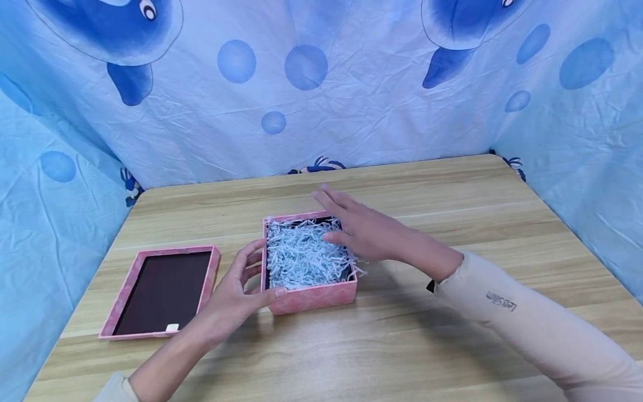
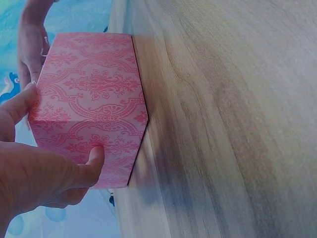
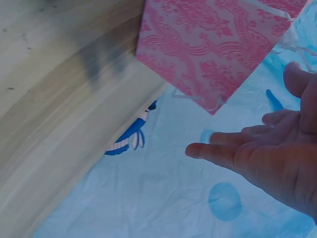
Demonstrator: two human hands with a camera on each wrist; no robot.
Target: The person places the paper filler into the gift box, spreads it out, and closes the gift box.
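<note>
A pink patterned box (image 1: pixel 316 298) stands without its lid on the table, filled with light blue shredded paper (image 1: pixel 303 254). My left hand (image 1: pixel 236 296) holds its near left corner, thumb at the front rim and fingers bent along the left side. In the left wrist view a fingertip (image 2: pixel 97 152) presses on the box's patterned wall (image 2: pixel 91 79). Over the right rim hovers my right hand (image 1: pixel 369 229), fingers extended and nothing held. The right wrist view has that hand (image 3: pixel 277 148) beside the box's corner (image 3: pixel 208 54), where some paper strands hang out.
To the left lies a pink-rimmed lid (image 1: pixel 213 268), dark inside face up, with a small white tag (image 1: pixel 172 327) at its near edge. The wood-grain table (image 1: pixel 427 346) meets a blue curtain (image 1: pixel 361 123) with dolphins printed on it at the back and sides.
</note>
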